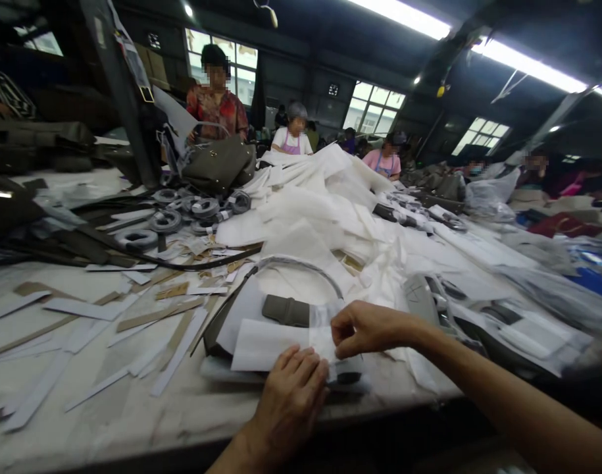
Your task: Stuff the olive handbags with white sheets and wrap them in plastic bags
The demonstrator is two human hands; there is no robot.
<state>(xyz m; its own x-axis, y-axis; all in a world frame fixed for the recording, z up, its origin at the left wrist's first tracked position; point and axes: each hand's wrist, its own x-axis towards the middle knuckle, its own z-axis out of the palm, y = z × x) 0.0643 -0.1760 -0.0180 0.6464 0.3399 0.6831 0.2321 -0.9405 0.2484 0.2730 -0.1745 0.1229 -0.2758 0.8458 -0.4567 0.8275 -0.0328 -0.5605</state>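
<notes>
A dark handbag (216, 329) lies at the table's front edge, partly covered with white foam sheet. Its thin curved handle (301, 262) is wrapped and arches away from me. A dark grey flap or strap piece (286, 310) rests on top, beside a white rectangular sheet (266, 345). My left hand (295, 395) lies on the right end of that sheet, fingers extended and pressing down. Just right of it, my right hand (357, 329) is closed with its fingertips at a translucent wrapping (322, 326); what it pinches is too small to make out.
White foam sheets (310, 204) are piled behind the bag. Paper and brown strips (83, 308) litter the left side, with wrapped coils (166, 221) beyond. Another partly wrapped bag (518, 329) lies at right. Several people work across the table.
</notes>
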